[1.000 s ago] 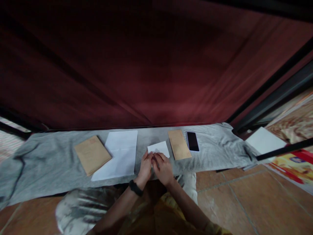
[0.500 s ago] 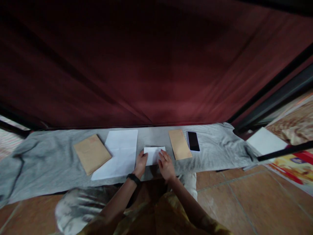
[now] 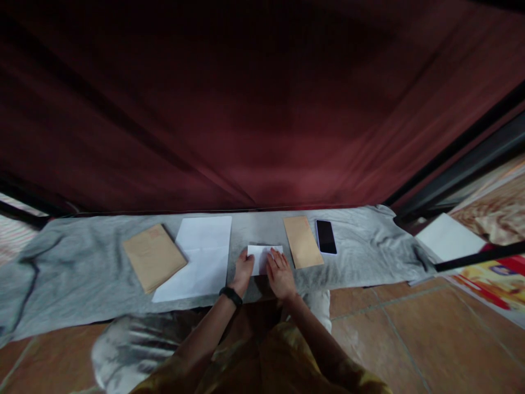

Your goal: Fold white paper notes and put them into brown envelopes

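A small folded sheet of white paper (image 3: pixel 259 259) lies in front of me, between my hands. My left hand (image 3: pixel 243 271), with a dark band on its wrist, grips the paper's left edge, the thumb on top and the other fingers mostly hidden. Across the right part of the paper rests my right hand (image 3: pixel 281 275), its fingers stretched out and lying flat on the surface. A larger white sheet (image 3: pixel 205 254) with fold creases lies to the left. Just right of my right hand is a single brown envelope (image 3: pixel 303 243).
A stack of brown envelopes (image 3: pixel 153 257) overlaps the large sheet's left side. The phone (image 3: pixel 326 237) lies beyond the single envelope. All rest on a grey cloth (image 3: pixel 365 251) over a narrow surface, backed by a dark red fabric wall (image 3: pixel 262 137). Dark bars (image 3: pixel 463 148) stand at right.
Both hands and the folded paper have shifted slightly to the right. My right hand's fingers now lie flatter over the paper. The other things stay in place.
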Demonstrator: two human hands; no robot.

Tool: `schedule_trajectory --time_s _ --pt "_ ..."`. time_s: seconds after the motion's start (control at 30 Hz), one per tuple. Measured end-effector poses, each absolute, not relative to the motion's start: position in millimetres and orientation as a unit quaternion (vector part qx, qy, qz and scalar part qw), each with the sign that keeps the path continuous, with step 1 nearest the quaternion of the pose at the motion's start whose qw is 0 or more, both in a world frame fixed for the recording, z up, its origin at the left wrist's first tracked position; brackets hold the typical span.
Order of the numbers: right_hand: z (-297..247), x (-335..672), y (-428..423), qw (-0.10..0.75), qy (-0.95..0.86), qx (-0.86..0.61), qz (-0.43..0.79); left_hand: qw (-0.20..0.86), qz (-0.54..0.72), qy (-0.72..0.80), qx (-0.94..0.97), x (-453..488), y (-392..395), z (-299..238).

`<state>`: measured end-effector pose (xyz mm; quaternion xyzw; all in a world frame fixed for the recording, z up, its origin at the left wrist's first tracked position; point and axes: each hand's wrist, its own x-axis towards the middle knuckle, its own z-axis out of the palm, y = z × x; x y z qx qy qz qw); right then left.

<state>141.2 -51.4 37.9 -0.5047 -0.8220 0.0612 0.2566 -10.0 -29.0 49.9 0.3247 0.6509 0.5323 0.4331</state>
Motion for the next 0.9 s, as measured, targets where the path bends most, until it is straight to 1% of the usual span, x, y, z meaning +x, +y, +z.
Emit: schedule_trajectory --time_s 0.27,0.47,0.53,0.6,0.77,0.9 --pt "21.6 135.5 -55.8 0.191 -0.823 -0.531 0.062 0.334 0.402 0.752 0.401 -16.1 -31.7 55.3" --pt "17.8 133.8 -57.3 0.184 -0.821 -0.538 0.044 0.288 0.325 0.776 0.457 -22.1 -43.7 62.5" --pt "17.4 132.7 -58.0 0.186 -0.82 -0.54 0.039 0.276 0.315 0.775 0.473 -22.4 -47.0 62.8" --pt "18.0 131.8 -58.8 0.185 -0.819 -0.542 0.036 0.242 0.299 0.773 0.505 -22.2 -49.8 61.6" --pt "21.9 131.0 -59.8 0.166 -0.82 -0.547 0.039 0.084 0.258 0.73 0.627 -20.4 -63.2 52.2" --pt "21.6 131.9 -59.8 0.171 -0.822 -0.54 0.048 0.062 0.238 0.664 0.706 -17.3 -94.3 39.9"
